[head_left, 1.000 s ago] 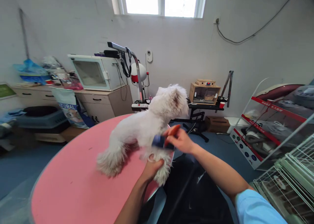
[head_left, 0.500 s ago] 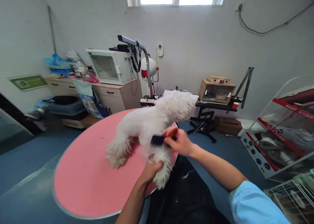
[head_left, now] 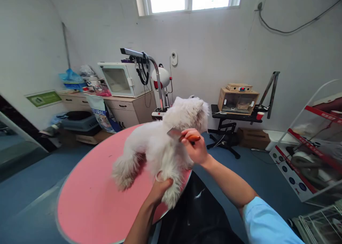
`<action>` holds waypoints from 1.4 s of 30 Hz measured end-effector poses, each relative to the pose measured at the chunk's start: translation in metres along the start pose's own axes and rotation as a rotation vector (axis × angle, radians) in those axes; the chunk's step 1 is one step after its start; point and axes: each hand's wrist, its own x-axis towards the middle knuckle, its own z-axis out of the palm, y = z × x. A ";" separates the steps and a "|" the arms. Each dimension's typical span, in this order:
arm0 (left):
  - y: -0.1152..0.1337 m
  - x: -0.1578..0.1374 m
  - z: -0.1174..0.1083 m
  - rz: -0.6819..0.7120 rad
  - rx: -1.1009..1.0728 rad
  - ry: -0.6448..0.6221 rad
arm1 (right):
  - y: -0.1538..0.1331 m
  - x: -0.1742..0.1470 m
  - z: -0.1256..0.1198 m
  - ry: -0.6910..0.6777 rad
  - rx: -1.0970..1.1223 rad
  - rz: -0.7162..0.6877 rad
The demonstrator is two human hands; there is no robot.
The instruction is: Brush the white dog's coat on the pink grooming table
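Head view, with the white dog (head_left: 153,142) taken as the centre of the clock: the dog is on the round pink desk (head_left: 101,197), between one and two o'clock of its top, close to the rim. I judge that this place suits my reach, since my black apron (head_left: 197,215) is just beside the rim, at about five o'clock, and neither of my arms must stretch far. The dog's head (head_left: 184,112) is toward one o'clock and is turned away from me, so its near shoulder lies free on my side.

My left hand (head_left: 160,188), at six o'clock, is clamped on the front leg (head_left: 172,194), with the thumb lying over the fur; the other fingers are partly hidden. I suppose this grip steadies the leg and makes it hard for the dog to step away. My right hand (head_left: 197,149), at three o'clock, is clamped on the orange-handled brush (head_left: 174,133), whose flat head points to the shoulder, at two o'clock. Holding it near the head probably gives me finer control of the pressure. Whether it touches the fur, I cannot tell.

At eleven o'clock, black loops (head_left: 146,72) hang from a metal bar (head_left: 133,53), not around the dog; probably they hang there to be near but out of my way.
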 end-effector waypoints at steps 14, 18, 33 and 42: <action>0.006 -0.004 0.007 -0.085 0.010 0.153 | 0.009 0.014 0.004 -0.136 0.040 0.058; 0.005 -0.006 0.008 -0.025 0.013 0.100 | 0.009 0.012 0.005 -0.354 0.137 0.117; 0.002 -0.006 0.017 0.017 -0.043 0.009 | -0.002 0.004 -0.002 -0.238 -0.004 -0.052; -0.006 -0.003 0.011 0.041 -0.109 -0.110 | 0.004 0.002 -0.007 -0.177 -0.047 -0.084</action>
